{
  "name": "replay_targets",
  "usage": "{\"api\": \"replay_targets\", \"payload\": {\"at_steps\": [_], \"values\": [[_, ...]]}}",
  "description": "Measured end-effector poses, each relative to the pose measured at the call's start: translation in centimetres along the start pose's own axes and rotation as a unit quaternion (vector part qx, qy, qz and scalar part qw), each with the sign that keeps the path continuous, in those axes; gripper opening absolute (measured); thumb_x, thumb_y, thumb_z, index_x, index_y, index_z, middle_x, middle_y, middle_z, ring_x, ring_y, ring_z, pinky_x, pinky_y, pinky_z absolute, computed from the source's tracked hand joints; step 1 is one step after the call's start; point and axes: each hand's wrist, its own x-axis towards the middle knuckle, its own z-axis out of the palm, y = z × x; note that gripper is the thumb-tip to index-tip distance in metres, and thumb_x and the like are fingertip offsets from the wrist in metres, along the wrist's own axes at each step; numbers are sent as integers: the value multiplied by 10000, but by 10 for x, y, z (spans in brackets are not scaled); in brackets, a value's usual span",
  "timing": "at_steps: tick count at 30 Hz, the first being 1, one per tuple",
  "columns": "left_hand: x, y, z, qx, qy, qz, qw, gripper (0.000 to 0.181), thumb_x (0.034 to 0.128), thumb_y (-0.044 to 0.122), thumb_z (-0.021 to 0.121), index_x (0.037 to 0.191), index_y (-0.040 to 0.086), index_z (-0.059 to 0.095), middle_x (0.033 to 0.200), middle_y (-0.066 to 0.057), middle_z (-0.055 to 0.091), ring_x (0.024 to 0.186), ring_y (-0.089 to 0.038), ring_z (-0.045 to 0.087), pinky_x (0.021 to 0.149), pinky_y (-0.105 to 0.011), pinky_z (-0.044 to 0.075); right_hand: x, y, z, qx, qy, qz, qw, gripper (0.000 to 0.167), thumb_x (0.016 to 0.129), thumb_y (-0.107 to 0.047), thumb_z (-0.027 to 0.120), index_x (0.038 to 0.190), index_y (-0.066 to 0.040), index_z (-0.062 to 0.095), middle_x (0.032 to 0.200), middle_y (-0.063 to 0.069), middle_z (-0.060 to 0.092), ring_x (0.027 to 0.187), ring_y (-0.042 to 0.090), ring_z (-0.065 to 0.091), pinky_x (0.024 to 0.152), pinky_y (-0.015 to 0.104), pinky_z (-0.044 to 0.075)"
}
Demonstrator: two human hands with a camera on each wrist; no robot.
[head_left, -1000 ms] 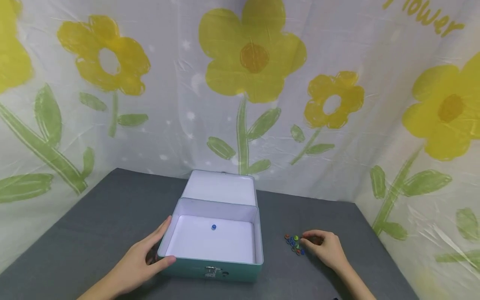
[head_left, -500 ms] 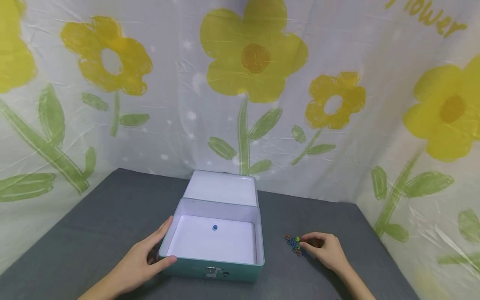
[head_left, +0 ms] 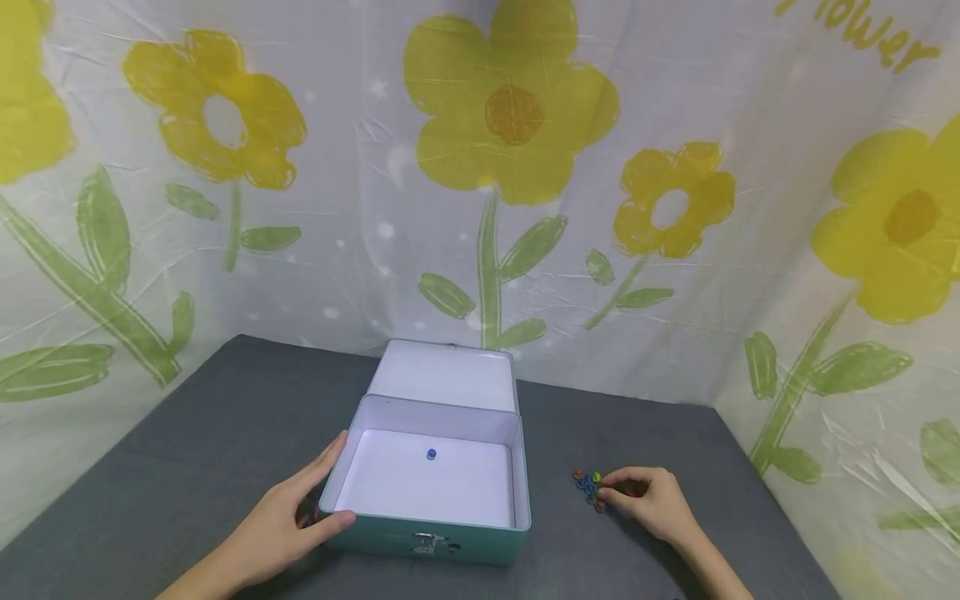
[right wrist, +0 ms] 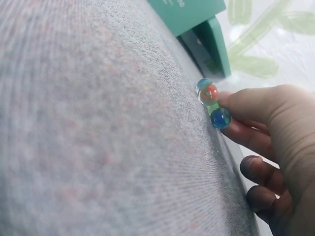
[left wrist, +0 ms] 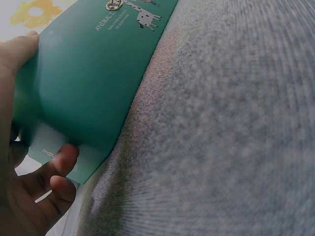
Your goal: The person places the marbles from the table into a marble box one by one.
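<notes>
Tabletop [head_left: 202, 442] grey, flower-print curtain [head_left: 337, 208] behind, left grip [head_left: 273, 518] holding green box [head_left: 375, 537], right grip [head_left: 654, 502] pinching 1 blue marble [right wrist: 220, 118]

Lovely satin smoothness on the green rectangular metal-looking box [left wrist: 74, 88], and the silver metal clasp [head_left: 427, 542] on its front gleams! Inside the box, a smooth white coating and a small round blue glassy marble [head_left: 431, 454]. To its right, little round multicoloured marbles [right wrist: 209, 93] shine, glossy and glass-clear. Beneath it, matt grey ribbed cloth [head_left: 225, 442], rough-looking; behind it, a white flower-printed sheet [head_left: 330, 242], creased, faintly shiny!
</notes>
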Motion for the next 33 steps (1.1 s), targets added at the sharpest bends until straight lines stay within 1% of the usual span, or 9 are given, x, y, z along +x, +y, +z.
{"api": "replay_targets", "payload": {"at_steps": [3, 8, 10, 15, 19, 25, 27, 29, 33], "values": [[0, 0, 0, 28, 22, 17, 10000, 941, 972, 325, 795, 1713, 236, 223, 1717, -205, 275, 1451, -472, 404, 762, -269, 535, 1, 1, -1, -39, -60, -85, 9999, 62, 884, -168, 873, 937, -169, 841, 619, -74, 588, 528, 8, 358, 507, 227, 344], [-1, 1, 2, -34, 86, -6, 10000, 934, 967, 330, 801, 1710, 253, 241, 1717, -188, 282, 1334, -354, 513, 672, -236, 471, 1, 1, -3, -88, -168, -224, 9996, 63, 888, -145, 865, 944, -162, 841, 620, -78, 591, 523, 4, 366, 499, 233, 351], [0, 1, 2, -19, 82, 8, 10000, 933, 969, 327, 798, 1711, 255, 236, 1715, -197, 283, 1335, -354, 512, 671, -233, 469, 0, 1, -4, -92, -195, -253, 9994, 69, 886, -140, 864, 947, -163, 841, 618, -78, 583, 524, 4, 363, 501, 235, 349], [1, 0, 1, 54, 58, 82, 9999, 942, 969, 315, 799, 1712, 231, 227, 1710, -224, 284, 1447, -486, 422, 738, -251, 507, 1, 2, -4, -130, -147, -289, 9994, 83, 888, -125, 862, 950, -175, 840, 637, -88, 596, 535, 6, 367, 508, 233, 353], [1, 1, 0, 28, 32, 93, 9999, 943, 967, 306, 801, 1712, 217, 229, 1715, -214, 277, 1459, -486, 402, 762, -281, 538, 1, 3, -3, -2, -25, -115, 9999, 94, 882, -106, 866, 949, -168, 841, 663, -79, 631, 539, 6, 364, 518, 224, 354], [0, 2, 0, 55, 75, 90, 9999, 945, 963, 320, 805, 1710, 222, 235, 1721, -164, 284, 1440, -466, 429, 735, -245, 495, 1, 1, -3, 467, 211, 104, 9986, 119, 911, -110, 840, 1026, -81, 839, 730, 9, 715, 514, 25, 376, 505, 243, 383], [0, 2, 0, 75, 88, 104, 9999, 947, 961, 319, 808, 1710, 227, 236, 1719, -160, 286, 1437, -468, 430, 735, -240, 491, 0, -1, -3, 640, 325, 192, 9972, 145, 923, -117, 830, 1056, -57, 836, 757, 54, 733, 508, 39, 403, 503, 255, 405], [0, 2, 1, 89, 100, 128, 9998, 948, 957, 315, 812, 1709, 224, 241, 1718, -161, 290, 1438, -466, 426, 744, -242, 500, 0, -2, -3, 811, 451, 283, 9953, 167, 931, -121, 825, 1077, -40, 831, 820, 92, 763, 551, 49, 500, 532, 263, 451], [0, 1, 1, 61, 86, 153, 9998, 952, 956, 301, 814, 1710, 232, 237, 1718, -164, 290, 1437, -471, 423, 753, -251, 514, 0, -6, -4, 1048, 659, 497, 9911, 198, 946, -122, 812, 1112, -14, 820, 1046, 97, 808, 753, 65, 666, 666, 256, 538]]}}
